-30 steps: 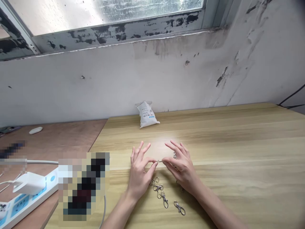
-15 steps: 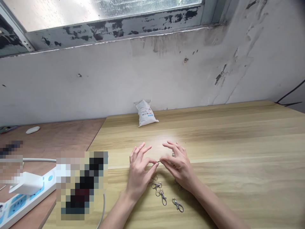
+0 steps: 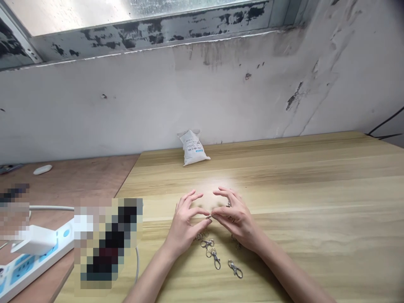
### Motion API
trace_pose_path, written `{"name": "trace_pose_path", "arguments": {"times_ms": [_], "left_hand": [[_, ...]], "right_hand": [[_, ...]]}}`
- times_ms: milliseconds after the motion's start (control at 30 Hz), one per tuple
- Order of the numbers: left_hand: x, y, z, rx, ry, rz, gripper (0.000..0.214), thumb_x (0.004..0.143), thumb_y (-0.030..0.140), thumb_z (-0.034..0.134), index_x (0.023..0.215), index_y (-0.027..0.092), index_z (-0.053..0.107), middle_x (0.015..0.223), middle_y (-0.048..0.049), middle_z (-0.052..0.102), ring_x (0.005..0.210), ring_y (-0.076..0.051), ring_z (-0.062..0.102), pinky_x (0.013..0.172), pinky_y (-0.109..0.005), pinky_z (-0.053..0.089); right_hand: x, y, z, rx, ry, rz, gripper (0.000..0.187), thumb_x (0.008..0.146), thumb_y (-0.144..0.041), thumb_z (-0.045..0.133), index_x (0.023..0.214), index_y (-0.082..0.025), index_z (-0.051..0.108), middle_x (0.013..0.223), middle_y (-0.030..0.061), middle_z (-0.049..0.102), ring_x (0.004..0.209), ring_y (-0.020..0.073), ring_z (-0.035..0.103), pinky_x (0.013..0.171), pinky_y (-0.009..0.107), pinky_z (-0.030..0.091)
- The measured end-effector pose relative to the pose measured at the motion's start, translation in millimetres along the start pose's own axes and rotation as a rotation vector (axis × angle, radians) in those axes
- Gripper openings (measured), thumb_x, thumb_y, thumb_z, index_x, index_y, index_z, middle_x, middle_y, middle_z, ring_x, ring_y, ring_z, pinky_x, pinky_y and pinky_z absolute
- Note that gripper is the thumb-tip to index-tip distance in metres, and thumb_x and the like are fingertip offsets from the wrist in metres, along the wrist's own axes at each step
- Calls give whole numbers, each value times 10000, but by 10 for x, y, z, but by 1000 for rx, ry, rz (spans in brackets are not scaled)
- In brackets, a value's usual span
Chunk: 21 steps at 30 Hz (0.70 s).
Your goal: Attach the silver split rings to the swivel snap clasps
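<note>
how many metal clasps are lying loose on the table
3 clasps: one by the left hand, one below it, one furthest right. The right hand may hide more; both pinch a metal piece.

Part [image 3: 209, 217] — small, silver metal, exact form too small to tell. It is pinched between the fingertips of the left hand [image 3: 183, 225] and the right hand [image 3: 236, 219], just above the table [image 3: 315, 202]. Three silver clasps [image 3: 207, 243] lie flat on the table just below the hands — the second clasp [image 3: 215, 258] touches the first, the third clasp [image 3: 235, 269] lies apart to the right
</note>
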<state>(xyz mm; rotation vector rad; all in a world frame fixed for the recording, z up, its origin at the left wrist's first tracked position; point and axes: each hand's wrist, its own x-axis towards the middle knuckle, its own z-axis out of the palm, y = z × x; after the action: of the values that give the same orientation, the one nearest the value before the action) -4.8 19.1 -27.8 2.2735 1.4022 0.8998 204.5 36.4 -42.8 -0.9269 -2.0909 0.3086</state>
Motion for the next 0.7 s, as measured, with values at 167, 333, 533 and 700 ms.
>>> {"name": "trace_pose_path", "arguments": {"times_ms": [167,333,533,700], "left_hand": [[-1,17,-80,-51,-160,24,278,837,327,698,1114,340,695,1460,-37,484,1435,-284,322,1117,-549,395],[-15,25,-163,-22,-275,40,272,914,323,591,1170,375,669,1515,-21,423,1466,-293,273,1136,-628,320],[-13,26,-154,-33,-256,45,125,882,303,636,958,312,734,1505,-35,435,1468,-301,262,1146,-654,268],[-3,-33,-126,-2,-130,9,77,855,306,668,828,264,727,1455,-57,490,1460,-309,276,1141,-654,275]], "right_hand": [[-7,-11,-32,66,-17,-3,171,937,-277,584,993,-318,741,1297,83,566,1291,281,467,1023,533,439],[-13,-40,-68,99,-72,6,164,934,-296,591,960,-314,752,1348,73,540,1315,280,446,1044,517,432],[-22,-68,-66,84,-76,-31,165,930,-296,596,965,-331,753,1372,61,532,1305,276,465,1025,491,454],[-30,-59,-51,53,-49,15,152,923,-263,593,908,-283,743,1324,88,556,1280,287,492,990,492,478]]}}
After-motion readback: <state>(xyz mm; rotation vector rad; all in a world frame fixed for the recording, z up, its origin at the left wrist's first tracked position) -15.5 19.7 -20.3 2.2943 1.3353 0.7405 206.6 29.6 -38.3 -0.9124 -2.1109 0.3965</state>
